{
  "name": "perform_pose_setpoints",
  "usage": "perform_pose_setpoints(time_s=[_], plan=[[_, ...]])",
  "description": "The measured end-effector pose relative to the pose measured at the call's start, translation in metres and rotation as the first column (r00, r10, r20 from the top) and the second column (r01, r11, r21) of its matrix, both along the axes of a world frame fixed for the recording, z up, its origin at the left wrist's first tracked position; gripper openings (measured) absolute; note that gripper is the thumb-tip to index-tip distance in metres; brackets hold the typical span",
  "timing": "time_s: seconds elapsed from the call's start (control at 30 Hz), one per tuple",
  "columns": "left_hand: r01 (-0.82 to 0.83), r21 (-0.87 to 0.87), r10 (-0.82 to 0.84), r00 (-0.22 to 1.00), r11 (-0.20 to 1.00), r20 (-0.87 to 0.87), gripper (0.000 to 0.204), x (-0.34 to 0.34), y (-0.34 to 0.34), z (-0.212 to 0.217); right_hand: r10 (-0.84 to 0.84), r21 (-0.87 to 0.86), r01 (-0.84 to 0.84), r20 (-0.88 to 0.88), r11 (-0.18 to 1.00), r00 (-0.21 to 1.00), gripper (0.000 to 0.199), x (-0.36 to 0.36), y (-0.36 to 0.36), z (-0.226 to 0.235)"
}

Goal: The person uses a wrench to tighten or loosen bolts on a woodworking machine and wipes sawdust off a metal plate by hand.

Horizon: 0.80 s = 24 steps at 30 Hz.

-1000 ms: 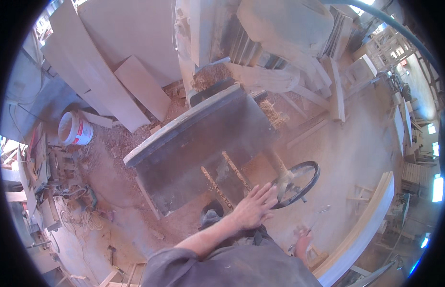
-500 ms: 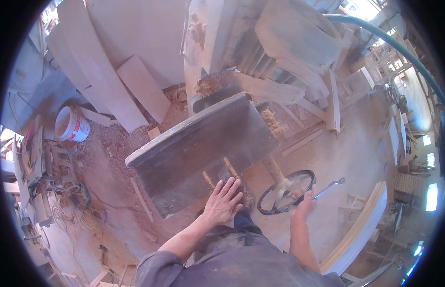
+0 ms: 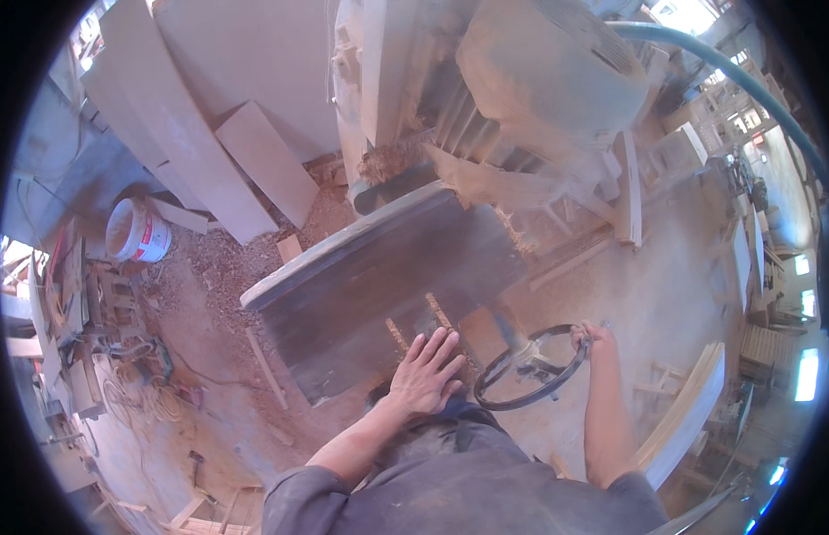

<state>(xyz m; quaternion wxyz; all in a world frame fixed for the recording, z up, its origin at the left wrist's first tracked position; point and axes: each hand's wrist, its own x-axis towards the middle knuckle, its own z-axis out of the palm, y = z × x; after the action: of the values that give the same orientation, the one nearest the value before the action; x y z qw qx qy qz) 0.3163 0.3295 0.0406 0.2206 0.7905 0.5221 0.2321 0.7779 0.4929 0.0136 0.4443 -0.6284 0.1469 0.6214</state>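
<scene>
My left hand (image 3: 423,376) lies palm down with its fingers spread at the near edge of a dark, flat metal machine table (image 3: 387,267). Its fingertips are beside two narrow slots filled with wood chips. To the right, my right hand (image 3: 595,341) is closed round the upper right of a dark spoked handwheel (image 3: 486,382). A small metallic end shows by those fingers, too little of it to name. The handwheel stands below the table's right side.
A dust-covered machine body (image 3: 548,76) rises beyond the table. Pale boards (image 3: 169,125) lean at the far left, near a white bucket (image 3: 138,234) and scattered wood chips. A curved stack of boards (image 3: 686,415) lies at right. A green hose (image 3: 717,61) arches overhead.
My right hand has moved up and right along the turning handwheel. The long metal wrench-like tool sticking out beside it no longer shows at length. My left hand stays at the table edge.
</scene>
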Motion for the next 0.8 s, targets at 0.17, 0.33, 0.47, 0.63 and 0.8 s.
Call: perform_pose_setpoints(time_s=[0.17,0.33,0.47,0.63,0.8], plan=[[-0.022,-0.003,0.021,0.998,1.0,-0.064,0.053,0.008,0.013,0.0,0.132,0.043,-0.175,0.485,0.984,0.865,0.045,-0.027,0.006,0.001],[-0.026,-0.005,0.026,1.0,1.0,-0.01,0.052,0.012,0.015,-0.004,0.216,0.103,-0.348,0.612,0.932,0.76,0.05,-0.106,-0.061,0.044],[-0.019,0.017,0.018,1.0,1.0,0.02,0.049,0.013,0.017,-0.006,0.265,0.096,-0.488,0.741,0.868,0.617,0.058,-0.128,-0.089,0.042],[-0.026,0.019,0.026,1.0,1.0,-0.002,0.05,0.015,0.02,-0.008,0.434,-0.051,-0.503,0.584,0.863,0.686,0.05,-0.1,-0.042,0.044],[-0.033,0.074,0.03,0.999,0.997,0.039,0.047,0.03,0.036,-0.012,0.287,-0.01,-0.323,0.482,0.946,0.828,0.042,-0.059,-0.013,0.048]])
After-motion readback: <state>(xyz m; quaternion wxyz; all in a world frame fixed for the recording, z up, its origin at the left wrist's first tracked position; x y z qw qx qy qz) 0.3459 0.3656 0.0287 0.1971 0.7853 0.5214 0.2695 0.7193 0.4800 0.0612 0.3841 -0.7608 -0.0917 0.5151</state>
